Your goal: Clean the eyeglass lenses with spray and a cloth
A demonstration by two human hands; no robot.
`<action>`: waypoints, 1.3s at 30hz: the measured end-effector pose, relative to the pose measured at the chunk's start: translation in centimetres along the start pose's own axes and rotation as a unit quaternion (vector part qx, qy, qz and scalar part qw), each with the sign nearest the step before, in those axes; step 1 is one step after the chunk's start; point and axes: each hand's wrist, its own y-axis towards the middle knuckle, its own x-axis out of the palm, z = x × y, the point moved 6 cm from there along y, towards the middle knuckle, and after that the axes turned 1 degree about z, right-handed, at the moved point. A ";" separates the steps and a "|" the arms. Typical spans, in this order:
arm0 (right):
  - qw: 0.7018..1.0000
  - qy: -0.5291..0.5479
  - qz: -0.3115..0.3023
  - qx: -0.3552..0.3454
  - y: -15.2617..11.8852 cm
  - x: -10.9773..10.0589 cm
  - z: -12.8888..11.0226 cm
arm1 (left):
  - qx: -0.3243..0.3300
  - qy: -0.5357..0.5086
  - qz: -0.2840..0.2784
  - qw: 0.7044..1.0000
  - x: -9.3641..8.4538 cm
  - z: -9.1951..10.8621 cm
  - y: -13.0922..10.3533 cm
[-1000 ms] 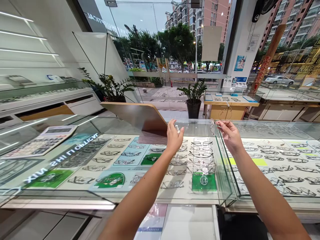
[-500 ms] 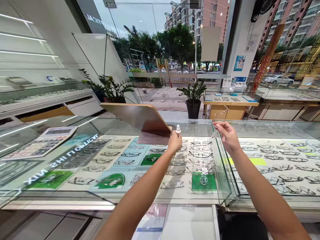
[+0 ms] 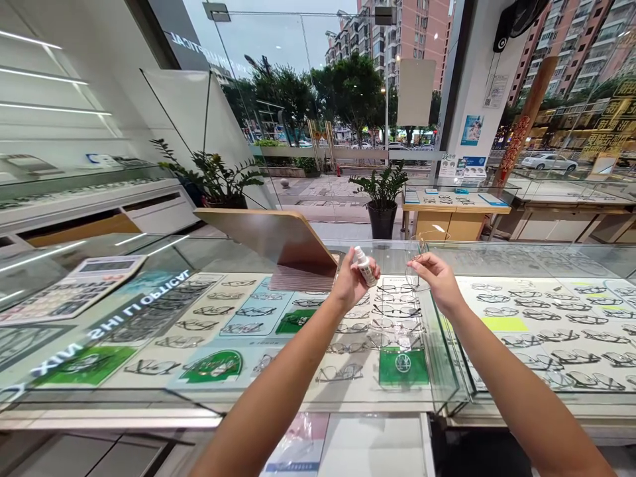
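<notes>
Above the glass display case, my left hand (image 3: 350, 281) is closed around a small white spray bottle (image 3: 365, 266), which tilts with its nozzle up and to the left. To its right, my right hand (image 3: 437, 278) pinches a thin-framed pair of glasses (image 3: 421, 246) by its edge. The glasses are held up near the case's back edge, and their clear lenses are hard to make out against the glass. A wood-edged tilted mirror or board (image 3: 278, 235) stands just left of my left hand.
Rows of glasses (image 3: 397, 310) and green cards (image 3: 403, 366) lie inside the glass case (image 3: 318, 405). On the left rests a calculator (image 3: 87, 285). Beyond the case are a potted plant (image 3: 381, 199) and a wooden display table (image 3: 454, 207).
My left hand has turned, so the bottle now leans and shows its label. My right hand has moved slightly left and down with the glasses, closer to the bottle.
</notes>
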 end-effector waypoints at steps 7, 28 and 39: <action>0.997 -0.048 -0.053 0.019 -1.0 2.0 1.0 | 0.047 0.082 -0.017 0.995 0.4 0.6 -0.4; 0.991 -0.010 -0.123 0.052 -2.8 4.6 1.8 | 0.279 0.376 0.106 0.878 1.1 1.1 -2.0; 0.996 0.050 -0.036 0.058 -2.1 3.2 1.1 | 0.259 0.434 0.044 0.862 1.5 0.6 -1.8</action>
